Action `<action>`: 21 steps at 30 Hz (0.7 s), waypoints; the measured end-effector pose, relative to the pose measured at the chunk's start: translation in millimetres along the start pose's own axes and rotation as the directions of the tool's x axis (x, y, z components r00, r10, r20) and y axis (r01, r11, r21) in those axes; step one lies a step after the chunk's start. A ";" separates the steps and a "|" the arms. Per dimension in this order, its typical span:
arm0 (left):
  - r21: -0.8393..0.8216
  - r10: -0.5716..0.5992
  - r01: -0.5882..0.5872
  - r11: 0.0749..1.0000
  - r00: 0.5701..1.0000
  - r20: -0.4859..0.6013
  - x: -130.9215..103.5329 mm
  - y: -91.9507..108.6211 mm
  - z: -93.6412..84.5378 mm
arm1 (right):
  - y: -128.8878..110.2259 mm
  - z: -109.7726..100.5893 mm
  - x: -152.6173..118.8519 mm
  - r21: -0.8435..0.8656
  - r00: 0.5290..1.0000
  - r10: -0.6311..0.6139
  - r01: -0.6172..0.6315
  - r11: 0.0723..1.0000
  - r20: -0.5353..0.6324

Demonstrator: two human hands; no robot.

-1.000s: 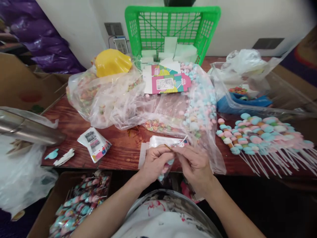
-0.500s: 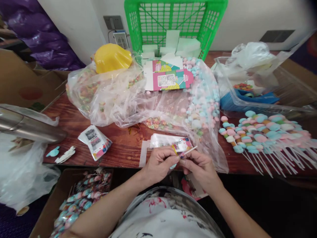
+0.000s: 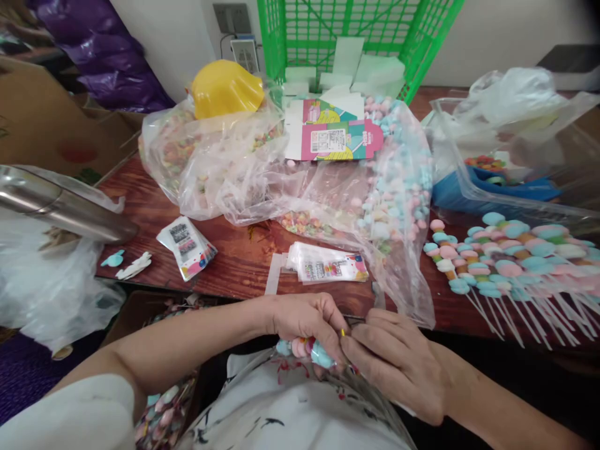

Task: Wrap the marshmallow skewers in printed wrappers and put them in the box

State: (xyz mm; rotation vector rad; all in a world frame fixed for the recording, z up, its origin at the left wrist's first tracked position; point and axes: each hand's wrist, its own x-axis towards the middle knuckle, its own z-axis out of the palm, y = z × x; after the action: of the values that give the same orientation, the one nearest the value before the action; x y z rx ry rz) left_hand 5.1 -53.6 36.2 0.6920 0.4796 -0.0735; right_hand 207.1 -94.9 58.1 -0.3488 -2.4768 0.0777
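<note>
My left hand (image 3: 309, 319) is closed around a marshmallow skewer (image 3: 300, 347), whose pink and blue pieces show below the fingers, seemingly inside a clear wrapper. A thin yellow tie (image 3: 343, 332) sticks up between both hands. Close against it, my right hand (image 3: 398, 356) has its fingers pinched at the tied end; its palm hides most of the stick. Both hands are held over my lap, just off the table's front edge. Beyond them lies a stack of printed clear bags (image 3: 332, 265).
Unwrapped marshmallow skewers (image 3: 510, 250) lie at the right, beside a clear bin (image 3: 497, 194). Bags of candy (image 3: 398, 181) and printed boxes (image 3: 337, 139) fill the back, before a green crate (image 3: 356, 25). A steel flask (image 3: 60, 203) and more bags (image 3: 187, 247) are at left.
Both hands have come down from the table edge toward my lap, with the skewer now lying sideways under my left hand. The view has shifted slightly left.
</note>
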 end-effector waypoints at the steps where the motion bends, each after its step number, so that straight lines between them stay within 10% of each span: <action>1: 0.008 -0.006 0.006 1.000 0.999 0.032 2.2 -0.3 -0.4 | -0.3 -0.7 0.3 0.002 1.000 -0.008 0.008 1.000 0.023; 11: 0.004 0.011 -0.011 1.000 0.997 0.070 11.1 4.9 5.9 | 13.8 -11.1 -10.7 0.069 0.980 -0.023 0.010 0.998 0.199; 21: 0.138 -0.074 0.058 0.989 0.991 0.114 7.6 10.2 2.5 | 8.1 -6.2 -8.1 0.116 0.984 -0.120 0.105 0.988 0.133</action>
State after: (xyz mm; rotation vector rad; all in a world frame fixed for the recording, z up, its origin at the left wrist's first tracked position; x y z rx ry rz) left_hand 15.1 -46.6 40.5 0.7990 0.3851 -0.2101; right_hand 218.9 -89.4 57.2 -0.1614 -2.6126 0.1948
